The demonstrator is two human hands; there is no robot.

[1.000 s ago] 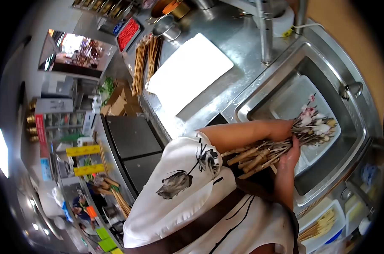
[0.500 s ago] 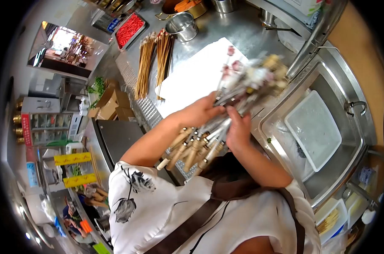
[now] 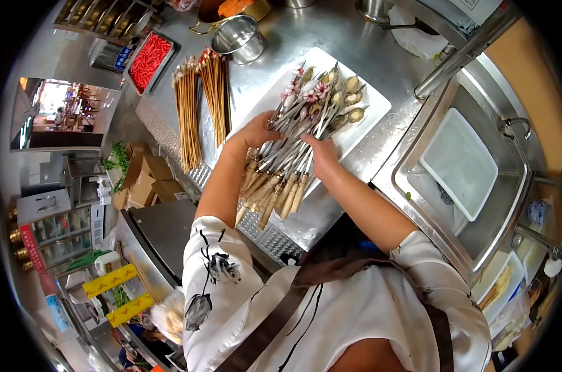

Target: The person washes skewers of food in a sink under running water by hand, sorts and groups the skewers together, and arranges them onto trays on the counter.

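Note:
A large bundle of metal skewers [image 3: 300, 127] lies across the white tray [image 3: 369, 115], their wooden handles [image 3: 274, 189] hanging over its near edge toward me. On the far ends are pink-and-white and brownish food pieces [image 3: 315, 92] whose kind I cannot make out. My left hand [image 3: 260, 130] is curled round the left side of the bundle. On the right side, my right hand [image 3: 322, 152] grips the skewers with thumb and fingers, its fingertips partly hidden among them.
Left of the tray lie two bunches of wooden sticks [image 3: 186, 121] with food at their tips. Behind them stand a tray of red strips [image 3: 149, 62] and a metal pot [image 3: 237, 38]. On the right, a sink [image 3: 411, 180] holds a translucent white bin [image 3: 460, 164].
The skewer bundle has come down from a blurred swing at the right onto the white tray. Both hands have moved left with it. The view has shifted too.

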